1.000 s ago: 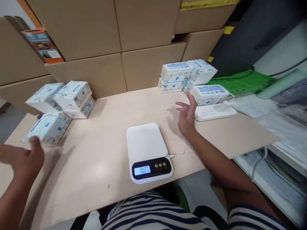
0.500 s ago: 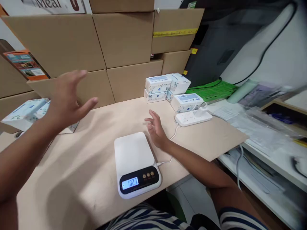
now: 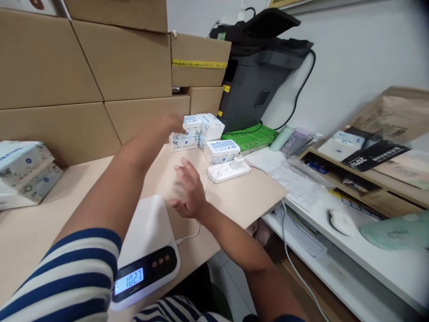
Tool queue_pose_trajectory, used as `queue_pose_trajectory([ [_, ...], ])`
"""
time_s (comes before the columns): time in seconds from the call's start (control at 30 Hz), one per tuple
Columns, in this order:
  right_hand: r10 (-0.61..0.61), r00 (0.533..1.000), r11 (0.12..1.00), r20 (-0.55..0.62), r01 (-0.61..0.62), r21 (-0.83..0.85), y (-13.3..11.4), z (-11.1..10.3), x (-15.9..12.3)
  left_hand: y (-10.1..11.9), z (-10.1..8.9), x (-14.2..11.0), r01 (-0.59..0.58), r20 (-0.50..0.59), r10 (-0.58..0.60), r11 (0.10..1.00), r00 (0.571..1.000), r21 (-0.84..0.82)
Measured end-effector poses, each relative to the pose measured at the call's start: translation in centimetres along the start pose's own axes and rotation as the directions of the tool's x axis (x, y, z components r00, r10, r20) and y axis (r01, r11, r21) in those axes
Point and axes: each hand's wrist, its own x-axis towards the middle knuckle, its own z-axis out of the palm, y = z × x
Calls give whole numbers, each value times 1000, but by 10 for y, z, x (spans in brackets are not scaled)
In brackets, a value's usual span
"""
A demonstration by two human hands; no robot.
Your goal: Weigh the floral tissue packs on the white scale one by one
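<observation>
My left hand [image 3: 173, 124] is stretched out at the left end of a stack of white, flower-printed tissue packs [image 3: 186, 142]. Its finger and thumb look apart beside the upper pack; blur hides whether they touch it. Nearer to me, my right hand [image 3: 191, 190] hovers over the table with loosely bent, parted fingers and holds nothing. A white digital scale [image 3: 150, 223] lies below my left forearm, which covers part of it. Its lit display reads 102.7, and nothing shows on the visible part of its plate.
More tissue packs [image 3: 28, 172] stand at the left. A white power strip [image 3: 229, 170] with cables lies right of my hands. Cardboard boxes [image 3: 140, 67] form a wall behind the table, beside a dark printer [image 3: 258, 85]. A white shelf [image 3: 315, 219] with clutter adjoins at the right.
My left hand has swung from the left side across to the tissue packs at the back. The view has turned to the right. My right hand stays near the scale; the reading is the same.
</observation>
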Motion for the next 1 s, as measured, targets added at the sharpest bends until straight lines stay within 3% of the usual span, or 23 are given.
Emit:
queue_pose_trajectory([
  [0.13, 18, 970, 994, 241, 8, -105, 2, 8, -8, 16, 6, 29, 153, 52, -155, 987, 986, 45],
  [0.2, 37, 953, 989, 300, 7, -145, 4, 12, -9, 16, 3, 34, 192, 59, -197, 978, 979, 79],
  [0.37, 34, 971, 985, 236, 7, -170, 8, 12, -5, 10, -4, 20, 166, 28, -169, 982, 985, 91],
  [0.53, 119, 980, 974, 156, -85, -209, 12, 12, -7, 14, -2, 3, 109, 91, -112, 993, 990, 32],
  [0.63, 167, 978, 978, 128, -147, -151, 15, 13, -10, 16, -5, -13, 27, 8, -27, 998, 1000, 51],
  [0.77, 401, 903, 915, 153, -385, -123, 21, 13, -9, 1, -16, -64, -94, -137, 101, 994, 985, 54],
  [0.87, 439, 898, 886, 2, -432, -168, 27, 12, -8, -18, -22, -128, -184, -221, 179, 983, 959, -5],
  [0.93, 412, 909, 893, -62, -417, -168, 25, 10, -8, -27, -23, -179, -266, -208, 257, 964, 944, -15],
  [1.0, 414, 910, 904, -19, -413, -109, 15, 6, -10, -29, -23, -233, -334, -130, 329, 943, 935, -11],
])
